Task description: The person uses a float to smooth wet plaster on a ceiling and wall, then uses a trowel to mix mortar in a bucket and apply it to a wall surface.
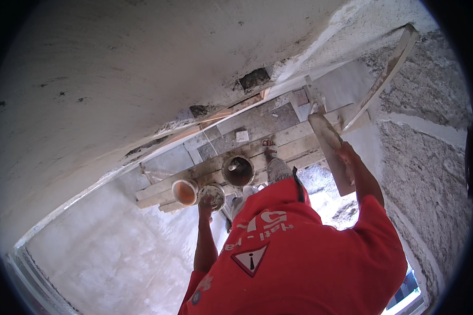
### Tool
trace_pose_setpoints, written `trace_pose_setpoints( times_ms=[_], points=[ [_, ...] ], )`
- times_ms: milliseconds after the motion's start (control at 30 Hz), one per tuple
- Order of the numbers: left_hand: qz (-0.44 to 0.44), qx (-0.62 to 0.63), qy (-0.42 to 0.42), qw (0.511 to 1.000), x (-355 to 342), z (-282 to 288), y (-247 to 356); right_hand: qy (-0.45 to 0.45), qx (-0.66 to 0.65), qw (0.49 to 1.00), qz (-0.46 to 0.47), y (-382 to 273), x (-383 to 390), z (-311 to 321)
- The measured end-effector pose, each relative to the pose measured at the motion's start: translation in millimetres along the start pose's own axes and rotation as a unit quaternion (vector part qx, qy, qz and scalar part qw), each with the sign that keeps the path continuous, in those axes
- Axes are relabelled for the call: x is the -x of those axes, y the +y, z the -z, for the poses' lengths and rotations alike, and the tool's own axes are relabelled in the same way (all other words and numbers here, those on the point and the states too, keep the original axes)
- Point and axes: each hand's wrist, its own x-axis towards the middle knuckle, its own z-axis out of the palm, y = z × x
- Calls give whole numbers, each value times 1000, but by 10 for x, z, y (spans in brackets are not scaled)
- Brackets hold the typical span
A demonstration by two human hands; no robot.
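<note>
My right hand [346, 153] is closed on the edge of a long flat plastering float [331, 142], which is smeared with grey and tilted beside the plank platform. My left hand [206, 204] reaches down at a small plaster-crusted bucket [217, 192]; its fingers are too small and dark there to make out. Just left of it stands a pale bucket with an orange inside [185, 192]. To the right of the small bucket is a larger dark bucket [237, 171] with a light-coloured object in it.
Under my sandalled foot [269, 144] run wooden planks [299, 137] at a height above the floor. A long wooden strip [386, 76] leans at the rough wall [423, 163] on the right. A plastered surface [121, 68] with dark patches fills the upper left.
</note>
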Motion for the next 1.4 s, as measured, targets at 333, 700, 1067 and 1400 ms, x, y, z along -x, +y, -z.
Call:
trace_pose_setpoints(
  times_ms=[333,700,1067,1400],
  points=[
    [-6,-8,-25,1000,-124,-183,126,-4,-131,991,13,571,29,-316],
    [58,-28,-95,993,-772,-343,-106,94,-44,994,34,621,759,-426],
    [22,-42,-135,990,-1032,-411,277,117,-62,991,5,1019,1281,-696],
    [24,-69,-127,989,-1175,-391,388,116,-107,987,-42,1426,1705,-1039]
  ],
)
